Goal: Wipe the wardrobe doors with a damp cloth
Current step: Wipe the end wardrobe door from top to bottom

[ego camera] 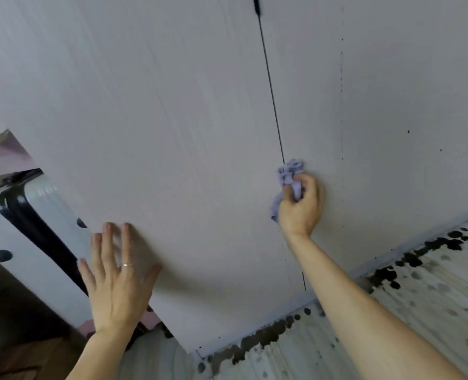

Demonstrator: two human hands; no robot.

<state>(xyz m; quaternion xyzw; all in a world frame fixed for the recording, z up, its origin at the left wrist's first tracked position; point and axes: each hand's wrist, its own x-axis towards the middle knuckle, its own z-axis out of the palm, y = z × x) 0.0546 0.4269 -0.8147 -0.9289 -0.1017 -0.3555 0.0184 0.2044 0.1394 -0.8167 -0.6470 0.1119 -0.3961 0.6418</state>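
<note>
Pale wardrobe doors fill the view, split by a dark vertical gap between two panels. My right hand grips a crumpled lilac cloth and holds it against the door just at the lower part of that gap. My left hand, a ring on one finger, lies flat with spread fingers on the left door panel near its lower left edge.
A white suitcase with black trim stands to the left of the wardrobe. Below the doors runs a light wooden floor with dark blotches along the wardrobe's base. A brown surface lies at the lower left.
</note>
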